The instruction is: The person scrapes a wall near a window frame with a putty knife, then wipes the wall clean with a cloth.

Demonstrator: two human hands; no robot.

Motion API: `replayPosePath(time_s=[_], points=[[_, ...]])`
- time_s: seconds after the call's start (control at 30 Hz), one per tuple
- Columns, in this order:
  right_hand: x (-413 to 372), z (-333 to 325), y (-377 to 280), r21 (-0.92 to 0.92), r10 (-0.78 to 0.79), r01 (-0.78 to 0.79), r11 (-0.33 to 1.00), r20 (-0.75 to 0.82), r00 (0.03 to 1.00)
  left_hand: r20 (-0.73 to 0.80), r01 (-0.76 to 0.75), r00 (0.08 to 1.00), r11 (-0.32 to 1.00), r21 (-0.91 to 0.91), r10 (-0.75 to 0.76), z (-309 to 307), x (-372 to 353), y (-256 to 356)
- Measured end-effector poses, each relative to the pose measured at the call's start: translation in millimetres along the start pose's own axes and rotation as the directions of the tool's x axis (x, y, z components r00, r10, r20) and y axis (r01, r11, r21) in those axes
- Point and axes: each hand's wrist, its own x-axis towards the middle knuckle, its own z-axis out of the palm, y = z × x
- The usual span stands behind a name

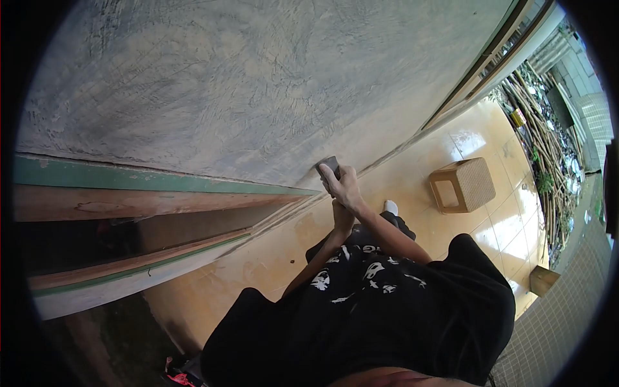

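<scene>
A dark grey block [329,166] is pressed to the lower part of the rough grey plastered wall [245,84]. My right hand [343,186] is wrapped round this block, with the thumb along its near side. Just below it, my left hand [342,216] lies against the right wrist; its fingers are mostly hidden behind the right hand and forearm, so what they do cannot be made out.
A tan woven stool [463,185] stands on the glossy tiled floor [277,258] to the right. Green and brown door framing [129,193] borders the wall at left. Sticks and debris [541,129] lie beyond the floor's right edge, near a small wooden block [543,281].
</scene>
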Motion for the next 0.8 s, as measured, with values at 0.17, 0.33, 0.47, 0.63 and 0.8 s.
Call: replayPosePath(time_s=[0.17,0.33,0.47,0.63,0.8], points=[[-3.7,4.0,-12.9,0.035,0.049,-0.049,0.998,0.01,0.999,0.033,0.141,0.989,0.989,0.048,-0.143,4.4,-7.7,23.2],[-2.7,6.6,-16.3,0.02,0.035,-0.035,0.999,0.035,0.999,-0.157,-0.104,0.983,0.992,-0.068,0.092,7.4,-13.9,27.9],[-3.8,5.0,-8.9,-0.025,0.064,-0.064,0.998,0.026,0.998,-0.074,0.053,0.996,0.995,-0.081,-0.059,3.9,-17.2,13.5],[-2.1,5.4,-16.7,-0.058,0.0,0.002,0.998,0.028,1.0,-0.125,-0.076,0.99,0.996,-0.054,0.069,7.9,-8.3,2.0],[5.7,1.9,-19.6,-0.039,-0.016,0.017,0.999,0.036,0.999,-0.14,-0.176,0.974,0.984,0.018,0.176,11.7,-3.9,0.4]])
